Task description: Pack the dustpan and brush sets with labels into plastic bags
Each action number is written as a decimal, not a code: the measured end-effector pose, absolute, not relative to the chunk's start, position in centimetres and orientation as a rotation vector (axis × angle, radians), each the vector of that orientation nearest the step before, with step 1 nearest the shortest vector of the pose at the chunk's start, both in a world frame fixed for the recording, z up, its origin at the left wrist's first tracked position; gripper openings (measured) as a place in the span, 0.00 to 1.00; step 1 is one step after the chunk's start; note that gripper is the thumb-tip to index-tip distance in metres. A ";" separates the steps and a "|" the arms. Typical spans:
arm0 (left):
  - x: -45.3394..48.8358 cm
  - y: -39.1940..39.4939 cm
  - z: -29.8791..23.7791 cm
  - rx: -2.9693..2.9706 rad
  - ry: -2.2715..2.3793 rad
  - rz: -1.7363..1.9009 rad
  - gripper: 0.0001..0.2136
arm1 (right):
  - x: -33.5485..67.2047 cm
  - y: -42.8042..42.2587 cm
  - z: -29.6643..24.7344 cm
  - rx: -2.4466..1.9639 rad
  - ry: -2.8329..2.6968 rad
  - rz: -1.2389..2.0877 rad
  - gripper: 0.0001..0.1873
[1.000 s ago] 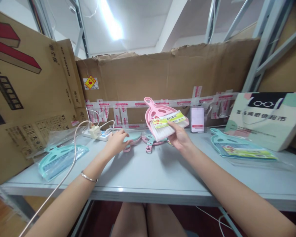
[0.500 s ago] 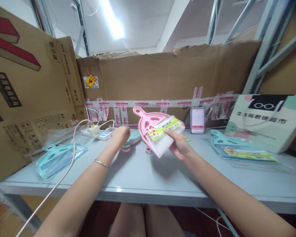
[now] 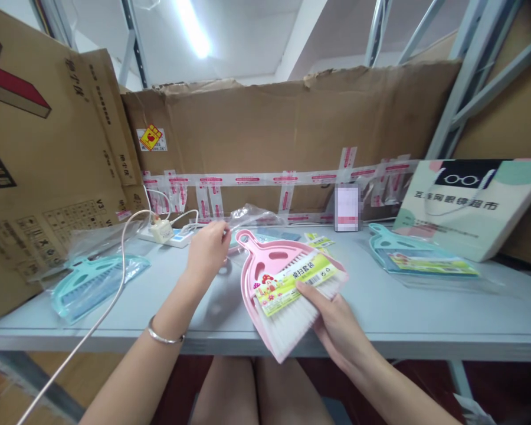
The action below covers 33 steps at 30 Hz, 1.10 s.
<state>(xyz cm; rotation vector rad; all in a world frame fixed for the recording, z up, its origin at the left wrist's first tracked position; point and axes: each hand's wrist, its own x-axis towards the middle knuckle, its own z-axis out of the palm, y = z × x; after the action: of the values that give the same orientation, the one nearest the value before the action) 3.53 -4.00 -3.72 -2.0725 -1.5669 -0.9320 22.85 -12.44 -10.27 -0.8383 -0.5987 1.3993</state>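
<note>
My right hand (image 3: pixel 343 324) grips a pink dustpan (image 3: pixel 278 243) together with a white-bristled brush (image 3: pixel 287 330), thumb on top. A green and yellow cardboard label (image 3: pixel 294 283) with mushrooms lies across the bristles. The set is tilted above the table's front, its looped handle pointing away to the upper left. My left hand (image 3: pixel 207 251), wearing a silver bangle at the wrist, is closed beside that handle. Its fingertips are near a crumpled clear plastic bag (image 3: pixel 259 216); whether they hold it is hidden. Behind the dustpan, teal and pink pieces show partly.
Bagged teal dustpan sets lie at left (image 3: pixel 100 286) and right (image 3: pixel 425 257). A phone (image 3: pixel 347 206) stands against the cardboard (image 3: pixel 265 130) at the back. A power strip (image 3: pixel 179 238) with a white cable (image 3: pixel 110 319) and a paper bag (image 3: pixel 464 206) are on the table (image 3: pixel 407 319).
The pink dustpan and brush have come closer and lower in my right hand. My left hand has shifted slightly, and the clear plastic bag now shows behind it. The whole view has tilted a little.
</note>
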 end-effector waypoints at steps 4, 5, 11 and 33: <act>4.1 -4.5 -3.8 -2.187 -1.306 -0.898 0.10 | 22.6 -12.1 -10.1 -0.820 -0.569 1.399 0.25; 4.2 -4.7 -4.0 -2.220 -1.231 -0.864 0.10 | 22.4 -12.0 -10.0 -0.805 -0.546 1.389 0.25; 3.9 -6.0 -5.2 -2.217 -0.983 -0.876 0.13 | 21.5 -11.9 -9.7 -0.722 -0.434 1.327 0.29; 3.7 -7.9 -6.5 -2.039 -1.470 -2.166 0.14 | 18.5 -12.0 -9.8 -0.598 -0.307 1.409 0.29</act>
<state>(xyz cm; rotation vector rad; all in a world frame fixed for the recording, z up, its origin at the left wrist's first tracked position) 3.68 -7.86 -6.45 -2.0393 -1.4705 -2.1655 18.51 -12.03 -9.75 -0.5976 -0.3070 1.4092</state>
